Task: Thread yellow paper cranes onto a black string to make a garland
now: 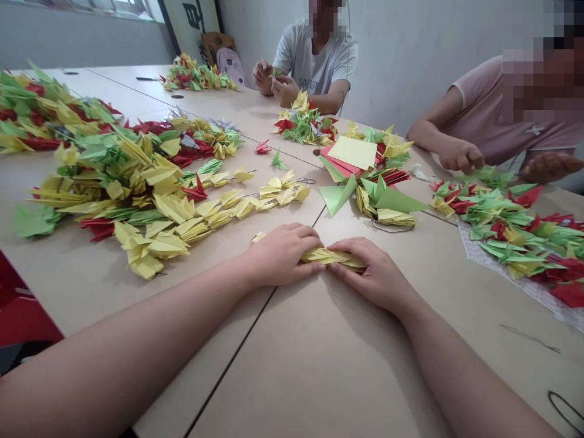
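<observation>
My left hand (pixel 281 254) and my right hand (pixel 370 272) rest side by side on the beige table (pixel 328 365), both closed on one bunch of folded yellow paper pieces (pixel 329 257) that lies between them. The fingers curl over the bunch and press it against the tabletop. A corner of yellow paper pokes out behind my left hand. Just beyond lies a line of yellow folded papers (pixel 255 202).
Large heaps of yellow, green and red folded papers (pixel 104 164) cover the left of the table. A stack of flat coloured sheets (pixel 353 153) sits ahead. Two other people sit opposite, folding paper; a green and red pile (pixel 515 234) lies at right.
</observation>
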A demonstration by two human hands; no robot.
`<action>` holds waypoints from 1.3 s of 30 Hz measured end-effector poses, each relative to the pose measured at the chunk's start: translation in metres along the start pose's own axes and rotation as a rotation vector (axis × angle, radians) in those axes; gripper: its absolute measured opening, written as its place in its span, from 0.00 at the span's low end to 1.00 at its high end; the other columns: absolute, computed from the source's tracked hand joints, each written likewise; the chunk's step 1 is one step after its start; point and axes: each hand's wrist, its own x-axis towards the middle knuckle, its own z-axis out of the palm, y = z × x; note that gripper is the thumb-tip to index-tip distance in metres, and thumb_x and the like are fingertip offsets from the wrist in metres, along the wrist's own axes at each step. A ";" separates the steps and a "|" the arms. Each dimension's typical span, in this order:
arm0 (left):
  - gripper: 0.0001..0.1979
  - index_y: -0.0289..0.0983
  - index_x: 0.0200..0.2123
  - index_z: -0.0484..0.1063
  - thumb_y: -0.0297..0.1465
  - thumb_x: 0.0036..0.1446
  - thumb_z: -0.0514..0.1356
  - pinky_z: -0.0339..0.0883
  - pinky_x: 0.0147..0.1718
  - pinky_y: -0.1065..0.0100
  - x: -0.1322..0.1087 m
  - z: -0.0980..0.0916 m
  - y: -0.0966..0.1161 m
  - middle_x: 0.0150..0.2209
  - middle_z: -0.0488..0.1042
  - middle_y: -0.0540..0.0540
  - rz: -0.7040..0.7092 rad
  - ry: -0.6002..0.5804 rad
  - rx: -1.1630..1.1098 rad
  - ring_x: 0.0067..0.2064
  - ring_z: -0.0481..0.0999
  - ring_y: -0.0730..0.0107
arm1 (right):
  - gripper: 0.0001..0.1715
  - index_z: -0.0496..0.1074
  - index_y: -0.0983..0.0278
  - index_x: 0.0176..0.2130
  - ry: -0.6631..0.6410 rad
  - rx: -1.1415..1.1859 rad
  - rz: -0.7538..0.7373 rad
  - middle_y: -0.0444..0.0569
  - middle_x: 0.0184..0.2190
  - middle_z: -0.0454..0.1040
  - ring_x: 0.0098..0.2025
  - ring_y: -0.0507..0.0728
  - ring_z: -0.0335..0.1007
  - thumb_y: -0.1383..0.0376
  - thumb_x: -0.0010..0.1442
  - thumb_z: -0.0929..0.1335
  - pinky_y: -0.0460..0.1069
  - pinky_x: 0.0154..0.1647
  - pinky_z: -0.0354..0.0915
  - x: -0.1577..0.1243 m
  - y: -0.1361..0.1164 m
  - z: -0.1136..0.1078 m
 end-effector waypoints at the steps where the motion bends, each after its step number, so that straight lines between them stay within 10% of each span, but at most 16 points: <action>1: 0.18 0.37 0.45 0.67 0.41 0.56 0.50 0.58 0.48 0.63 0.000 0.000 0.000 0.45 0.68 0.44 0.000 -0.003 0.002 0.48 0.65 0.64 | 0.14 0.68 0.62 0.41 0.000 -0.001 0.001 0.50 0.39 0.72 0.43 0.58 0.66 0.60 0.54 0.66 0.54 0.43 0.64 0.000 0.000 0.000; 39: 0.18 0.36 0.46 0.66 0.40 0.55 0.52 0.56 0.49 0.61 -0.001 -0.003 0.002 0.47 0.67 0.44 0.005 -0.039 0.006 0.49 0.64 0.62 | 0.14 0.68 0.61 0.41 -0.013 0.008 0.014 0.50 0.39 0.72 0.43 0.58 0.66 0.61 0.54 0.66 0.53 0.42 0.64 0.000 0.000 -0.001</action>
